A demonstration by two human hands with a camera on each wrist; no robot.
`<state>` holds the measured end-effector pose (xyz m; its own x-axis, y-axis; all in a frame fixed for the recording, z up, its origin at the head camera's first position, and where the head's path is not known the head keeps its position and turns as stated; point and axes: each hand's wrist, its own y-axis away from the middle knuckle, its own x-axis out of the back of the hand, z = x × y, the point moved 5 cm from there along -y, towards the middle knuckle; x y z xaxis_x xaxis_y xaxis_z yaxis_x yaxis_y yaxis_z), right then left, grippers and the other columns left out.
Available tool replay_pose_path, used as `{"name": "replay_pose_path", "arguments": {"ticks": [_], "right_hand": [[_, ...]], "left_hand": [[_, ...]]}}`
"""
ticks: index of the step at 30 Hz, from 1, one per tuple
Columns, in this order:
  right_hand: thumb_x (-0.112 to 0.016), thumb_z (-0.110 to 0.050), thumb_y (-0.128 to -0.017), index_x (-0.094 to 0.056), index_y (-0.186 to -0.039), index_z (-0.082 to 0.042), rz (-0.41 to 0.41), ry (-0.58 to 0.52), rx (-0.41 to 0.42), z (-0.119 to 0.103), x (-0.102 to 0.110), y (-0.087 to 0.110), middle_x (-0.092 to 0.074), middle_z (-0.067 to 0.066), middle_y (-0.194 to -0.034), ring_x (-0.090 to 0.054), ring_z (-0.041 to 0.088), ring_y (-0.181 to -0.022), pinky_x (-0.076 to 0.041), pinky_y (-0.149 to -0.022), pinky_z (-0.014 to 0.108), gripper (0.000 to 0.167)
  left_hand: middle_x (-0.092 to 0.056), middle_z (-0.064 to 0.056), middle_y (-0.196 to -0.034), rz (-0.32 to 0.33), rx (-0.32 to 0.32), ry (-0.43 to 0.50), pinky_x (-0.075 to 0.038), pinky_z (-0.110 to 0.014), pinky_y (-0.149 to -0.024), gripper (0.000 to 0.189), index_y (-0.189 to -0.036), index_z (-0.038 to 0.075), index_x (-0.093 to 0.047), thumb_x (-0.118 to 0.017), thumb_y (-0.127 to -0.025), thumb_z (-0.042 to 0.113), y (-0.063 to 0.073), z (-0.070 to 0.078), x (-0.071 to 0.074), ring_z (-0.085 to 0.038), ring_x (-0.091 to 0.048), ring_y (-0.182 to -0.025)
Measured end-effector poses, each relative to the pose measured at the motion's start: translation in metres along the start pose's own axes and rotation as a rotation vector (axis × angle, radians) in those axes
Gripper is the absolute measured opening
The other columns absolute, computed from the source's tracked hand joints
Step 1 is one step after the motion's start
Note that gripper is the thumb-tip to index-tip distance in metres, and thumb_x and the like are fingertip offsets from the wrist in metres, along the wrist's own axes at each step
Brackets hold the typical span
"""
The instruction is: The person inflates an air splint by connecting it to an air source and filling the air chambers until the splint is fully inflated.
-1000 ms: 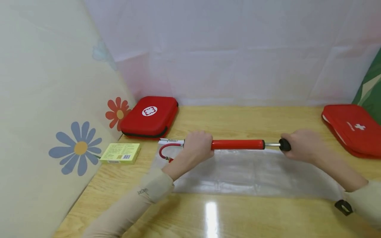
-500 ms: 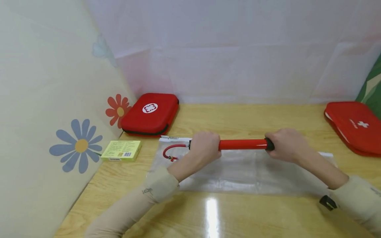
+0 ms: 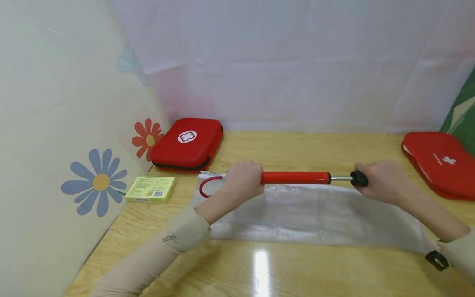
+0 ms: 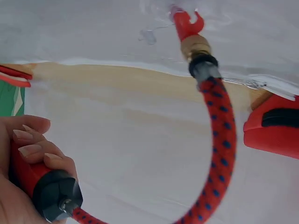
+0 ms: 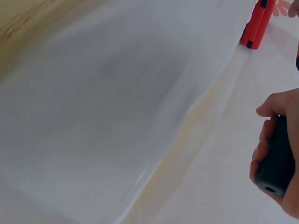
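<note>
A red hand pump (image 3: 296,177) is held level above a clear plastic bag (image 3: 315,216). My left hand (image 3: 243,181) grips the barrel's left end, fingers wrapped round it. My right hand (image 3: 382,181) grips the black handle (image 3: 359,178), and a length of bare metal rod (image 3: 341,178) shows between barrel and handle. In the left wrist view a red hose with dark spots (image 4: 222,140) curves from the pump's black end cap (image 4: 56,193) to a brass and red connector (image 4: 192,37) at the bag's surface. The right wrist view shows fingers curled round the handle (image 5: 276,161).
A red zip case (image 3: 185,144) stands at the back left, with a yellow-green box (image 3: 150,189) in front of it. Another red pouch with a white cross (image 3: 441,165) lies at the right. A white cloth (image 3: 297,66) hangs behind the wooden table (image 3: 297,148).
Half a second ago the handle was pushed in against the barrel; now my right hand has drawn it out to the right, exposing the rod. My left hand has shifted slightly left.
</note>
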<state>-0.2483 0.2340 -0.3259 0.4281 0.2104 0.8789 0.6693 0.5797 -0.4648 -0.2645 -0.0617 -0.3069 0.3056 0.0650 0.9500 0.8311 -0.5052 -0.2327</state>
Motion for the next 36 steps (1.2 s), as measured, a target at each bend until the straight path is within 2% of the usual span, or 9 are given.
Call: {"name": "replay_pose_path", "arguments": {"ticks": [6,13,19,23,27,32,36], "right_hand": [[-0.077,-0.020,-0.065,-0.053,-0.072,-0.013,-0.092,0.005,-0.039,-0.016,-0.005,-0.011,-0.042,-0.007,-0.053,-0.038,0.012,-0.046,-0.034,-0.043,0.032,0.026],[-0.074,-0.016,-0.066,-0.048,-0.069,-0.016,-0.106,-0.030,-0.029,-0.040,-0.009,-0.032,-0.037,-0.007,-0.052,-0.035,0.011,-0.046,-0.030,-0.044,0.030,0.026],[-0.075,-0.016,-0.067,-0.048,-0.069,-0.015,-0.123,-0.064,-0.008,-0.051,-0.015,-0.041,-0.038,-0.007,-0.052,-0.036,0.011,-0.045,-0.033,-0.045,0.030,0.027],[-0.077,-0.017,-0.065,-0.049,-0.070,-0.015,-0.094,-0.074,-0.002,-0.046,-0.016,-0.037,-0.039,-0.007,-0.053,-0.037,0.012,-0.045,-0.033,-0.044,0.031,0.028],[-0.078,-0.018,-0.064,-0.049,-0.069,-0.016,-0.041,-0.090,0.022,-0.035,-0.016,-0.025,-0.039,-0.009,-0.054,-0.037,0.012,-0.046,-0.033,-0.044,0.032,0.029],[-0.078,-0.017,-0.062,-0.048,-0.070,-0.016,-0.021,-0.082,-0.009,-0.015,-0.014,-0.008,-0.039,-0.010,-0.055,-0.036,0.010,-0.047,-0.031,-0.042,0.032,0.031],[-0.077,-0.018,-0.062,-0.049,-0.070,-0.015,-0.008,-0.041,-0.028,-0.010,-0.007,-0.010,-0.040,-0.008,-0.053,-0.038,0.012,-0.045,-0.032,-0.041,0.034,0.029]], "left_hand": [[-0.051,0.001,-0.055,-0.012,0.014,0.009,-0.045,-0.035,-0.045,0.017,-0.066,0.014,-0.060,-0.070,-0.075,0.024,0.002,0.004,0.002,-0.019,-0.050,-0.049],[-0.049,0.002,-0.055,-0.011,0.041,0.015,-0.043,-0.034,-0.043,0.018,-0.064,0.015,-0.059,-0.070,-0.074,0.024,0.008,0.007,0.001,-0.019,-0.049,-0.048],[-0.047,0.003,-0.052,-0.007,0.034,0.029,-0.039,-0.032,-0.040,0.019,-0.063,0.015,-0.059,-0.071,-0.075,0.024,0.007,0.011,0.000,-0.017,-0.047,-0.046],[-0.048,0.003,-0.053,-0.010,-0.008,0.044,-0.039,-0.032,-0.039,0.017,-0.065,0.015,-0.061,-0.069,-0.077,0.023,0.005,0.012,0.000,-0.017,-0.048,-0.046],[-0.050,0.001,-0.055,-0.037,-0.034,0.019,-0.043,-0.034,-0.041,0.017,-0.065,0.014,-0.060,-0.069,-0.077,0.023,0.007,0.004,-0.003,-0.019,-0.051,-0.048],[-0.050,0.000,-0.054,-0.053,-0.023,0.007,-0.044,-0.035,-0.041,0.019,-0.065,0.013,-0.058,-0.068,-0.077,0.023,0.008,-0.009,-0.005,-0.019,-0.050,-0.047],[-0.049,0.000,-0.053,-0.040,-0.001,-0.001,-0.044,-0.035,-0.041,0.018,-0.067,0.013,-0.059,-0.067,-0.078,0.023,0.006,-0.012,-0.005,-0.018,-0.049,-0.046]]}}
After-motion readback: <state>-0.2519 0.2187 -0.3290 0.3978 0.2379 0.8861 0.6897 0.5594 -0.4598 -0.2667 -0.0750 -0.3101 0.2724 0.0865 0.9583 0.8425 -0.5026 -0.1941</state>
